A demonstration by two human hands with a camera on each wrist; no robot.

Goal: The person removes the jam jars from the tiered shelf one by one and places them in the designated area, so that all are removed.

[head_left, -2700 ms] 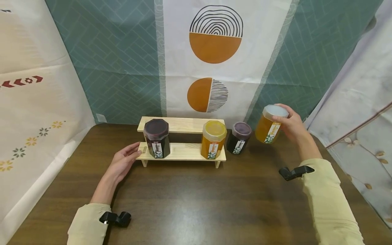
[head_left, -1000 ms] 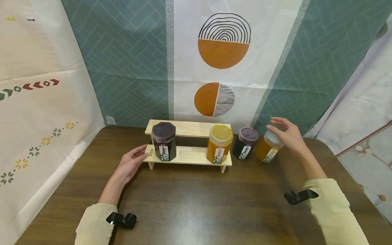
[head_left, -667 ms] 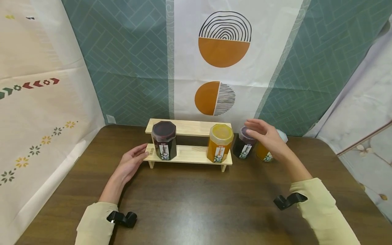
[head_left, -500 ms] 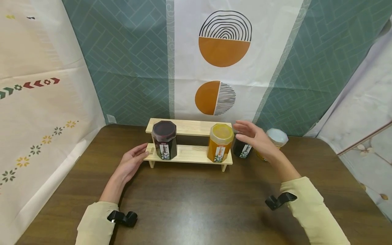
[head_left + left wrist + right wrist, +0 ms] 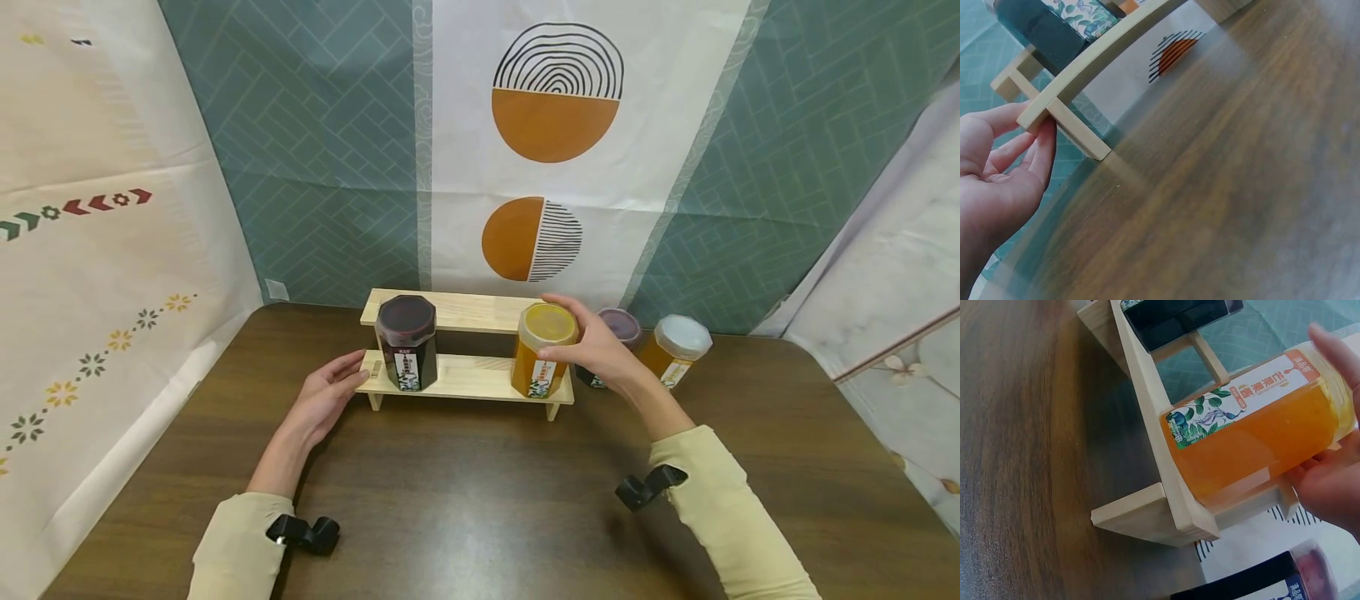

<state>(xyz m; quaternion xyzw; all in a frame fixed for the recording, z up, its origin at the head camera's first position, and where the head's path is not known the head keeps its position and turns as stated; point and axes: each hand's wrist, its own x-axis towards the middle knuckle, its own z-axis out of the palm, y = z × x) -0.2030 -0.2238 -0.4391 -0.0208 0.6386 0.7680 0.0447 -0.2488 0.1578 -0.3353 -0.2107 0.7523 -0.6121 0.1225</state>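
Nearest on the brown counter (image 5: 480,500) lie the two forearms in pale yellow sleeves. Further in, the left hand (image 5: 324,402) rests with straight, relaxed fingers (image 5: 1040,147) against the left end of the lower step of the wooden rack (image 5: 465,377), steadying it and gripping nothing.

On that lower step a dark jar (image 5: 407,342) stands upright towards the left end. Towards the right end stands the orange jar (image 5: 542,350), and the right hand (image 5: 600,350) has its fingers and thumb curled round the jar just under the lid. In the right wrist view the jar's base sits on the step's plank, so it appears not to be lifted yet. The upper step behind is bare.

Beyond the rack's right end, towards the counter's far right edge, a purple-lidded jar (image 5: 617,327) and an amber jar with a white lid (image 5: 675,350) stand side by side on the counter itself, off the rack.

Judging from this layout, two jars are off the rack, two are on it, and the orange one is the one in hand. I cannot tell from this moment alone whether it is being set down or picked up.
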